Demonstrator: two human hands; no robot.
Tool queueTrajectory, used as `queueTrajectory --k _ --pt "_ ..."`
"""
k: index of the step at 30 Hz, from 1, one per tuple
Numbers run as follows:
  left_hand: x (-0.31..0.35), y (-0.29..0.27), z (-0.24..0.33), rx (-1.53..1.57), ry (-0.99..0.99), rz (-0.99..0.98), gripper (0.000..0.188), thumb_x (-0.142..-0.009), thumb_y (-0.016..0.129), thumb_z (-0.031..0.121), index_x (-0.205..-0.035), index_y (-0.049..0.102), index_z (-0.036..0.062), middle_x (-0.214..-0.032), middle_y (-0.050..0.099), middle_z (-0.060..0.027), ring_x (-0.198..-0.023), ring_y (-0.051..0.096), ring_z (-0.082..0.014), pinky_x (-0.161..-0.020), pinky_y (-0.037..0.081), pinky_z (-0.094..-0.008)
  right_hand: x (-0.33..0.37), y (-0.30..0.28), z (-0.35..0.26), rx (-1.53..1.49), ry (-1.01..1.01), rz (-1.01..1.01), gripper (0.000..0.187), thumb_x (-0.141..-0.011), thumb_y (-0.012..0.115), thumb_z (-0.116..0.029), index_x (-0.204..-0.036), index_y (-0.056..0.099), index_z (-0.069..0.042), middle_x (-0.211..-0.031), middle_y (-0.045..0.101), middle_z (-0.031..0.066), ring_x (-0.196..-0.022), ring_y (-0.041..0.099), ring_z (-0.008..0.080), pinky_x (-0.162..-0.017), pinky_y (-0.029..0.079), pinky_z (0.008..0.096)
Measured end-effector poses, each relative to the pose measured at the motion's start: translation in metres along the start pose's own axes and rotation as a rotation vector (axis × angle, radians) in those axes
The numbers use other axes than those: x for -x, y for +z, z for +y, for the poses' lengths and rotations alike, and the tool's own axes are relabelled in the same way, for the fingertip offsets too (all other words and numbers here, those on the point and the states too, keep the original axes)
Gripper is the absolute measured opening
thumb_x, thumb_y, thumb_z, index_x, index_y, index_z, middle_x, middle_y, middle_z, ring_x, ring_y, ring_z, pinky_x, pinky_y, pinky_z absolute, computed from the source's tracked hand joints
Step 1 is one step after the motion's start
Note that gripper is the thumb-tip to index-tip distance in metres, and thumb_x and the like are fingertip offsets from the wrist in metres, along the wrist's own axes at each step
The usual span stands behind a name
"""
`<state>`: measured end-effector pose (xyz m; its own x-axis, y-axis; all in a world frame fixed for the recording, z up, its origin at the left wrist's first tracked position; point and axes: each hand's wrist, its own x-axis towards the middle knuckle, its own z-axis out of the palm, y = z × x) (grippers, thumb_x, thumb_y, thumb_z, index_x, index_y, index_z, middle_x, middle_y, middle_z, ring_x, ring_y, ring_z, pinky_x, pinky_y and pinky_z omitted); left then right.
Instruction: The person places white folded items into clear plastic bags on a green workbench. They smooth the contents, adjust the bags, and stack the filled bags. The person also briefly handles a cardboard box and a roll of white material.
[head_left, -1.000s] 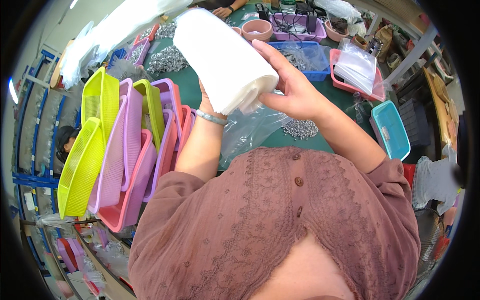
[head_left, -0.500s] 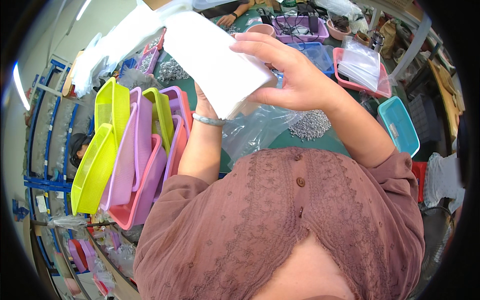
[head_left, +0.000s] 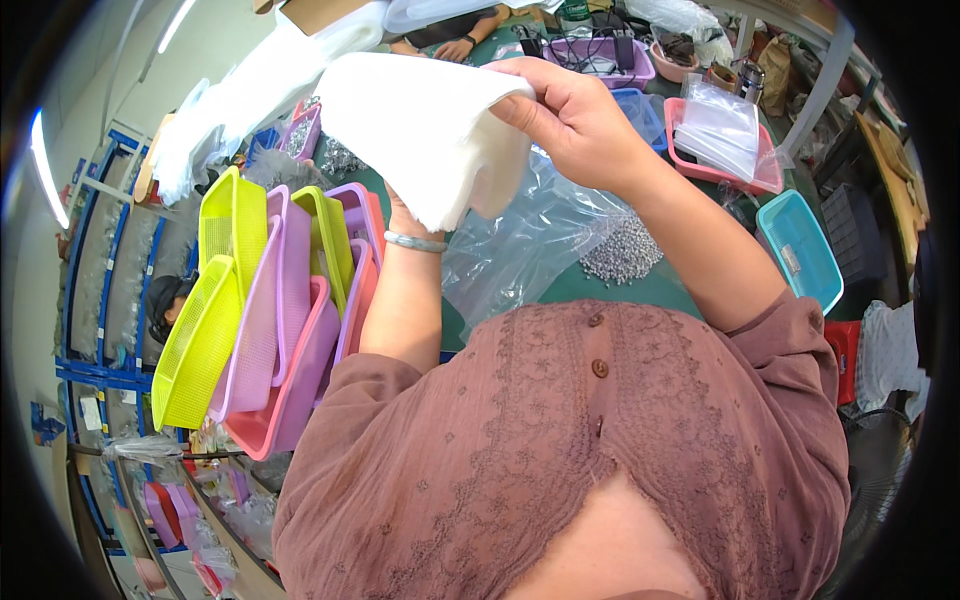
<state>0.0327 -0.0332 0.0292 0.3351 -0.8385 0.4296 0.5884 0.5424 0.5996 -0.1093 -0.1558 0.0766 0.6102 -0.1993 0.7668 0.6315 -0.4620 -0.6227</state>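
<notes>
I have the white bundle (head_left: 420, 125) up in front of me, at about half past eleven from the middle of my view. It looks like thin, soft sheeting, though I can't tell if it is loose layers or one folded piece. At one o'clock, my right hand (head_left: 580, 120) is nearly closed, thumb and fingers pinching the bundle's upper right edge. My left hand (head_left: 402, 214), at ten to eleven, is mostly hidden behind the bundle; I can't tell how far open it is, but it seems to bear the weight from below.

The lower right side sags, so I judge that the left palm should sit flat and well under the middle. The right pinch should be light but deep enough to take every layer, or the outer ones may slide. Tilting too far toward five o'clock could spill the layers onto the clear plastic (head_left: 530, 235) or the pile of small metal pieces (head_left: 625, 252) at two.
</notes>
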Motion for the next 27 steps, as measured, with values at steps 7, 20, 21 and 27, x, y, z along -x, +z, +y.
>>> queueTrajectory --k 7,20,21,27 --pt "-0.005 0.002 0.005 0.007 0.001 -0.003 0.057 -0.086 0.045 0.043 -0.126 0.037 0.0040 -0.123 0.046 -0.0152 -0.112 0.047 -0.0297 -0.090 0.044 -0.0411 0.000 0.001 -0.012 0.509 -0.287 0.204 0.050 -0.070 0.065 -0.010 -0.117 0.048 -0.006 -0.094 0.061 0.0142 -0.081 0.061 0.0284 -0.069 0.049 0.0319" --pt "-0.002 -0.008 -0.012 0.064 -0.026 0.058 0.059 -0.085 0.044 0.046 -0.126 0.037 0.0042 -0.123 0.047 -0.0142 -0.112 0.047 -0.0298 -0.092 0.042 -0.0413 -0.006 0.002 0.009 -0.468 0.360 0.394 0.024 -0.083 0.059 -0.015 -0.100 0.059 0.002 -0.092 0.062 0.0067 -0.081 0.059 0.0152 -0.071 0.047 0.0281" --pt "-0.002 -0.009 -0.014 0.066 -0.030 0.062 0.059 -0.085 0.044 0.046 -0.126 0.037 0.0042 -0.123 0.047 -0.0141 -0.112 0.047 -0.0298 -0.092 0.042 -0.0413 -0.005 0.002 0.015 -0.533 0.383 0.448 0.024 -0.083 0.059 -0.014 -0.100 0.058 0.003 -0.092 0.062 0.0075 -0.081 0.059 0.0157 -0.071 0.047 0.0284" --pt "0.008 -0.015 -0.013 0.085 -0.047 0.099 0.061 -0.085 0.044 0.047 -0.127 0.037 0.0043 -0.123 0.047 -0.0137 -0.112 0.047 -0.0298 -0.092 0.042 -0.0414 0.003 -0.001 0.040 -0.731 0.563 0.668 0.031 -0.084 0.056 -0.013 -0.107 0.051 0.007 -0.102 0.059 0.0139 -0.089 0.059 0.0227 -0.076 0.048 0.0344"
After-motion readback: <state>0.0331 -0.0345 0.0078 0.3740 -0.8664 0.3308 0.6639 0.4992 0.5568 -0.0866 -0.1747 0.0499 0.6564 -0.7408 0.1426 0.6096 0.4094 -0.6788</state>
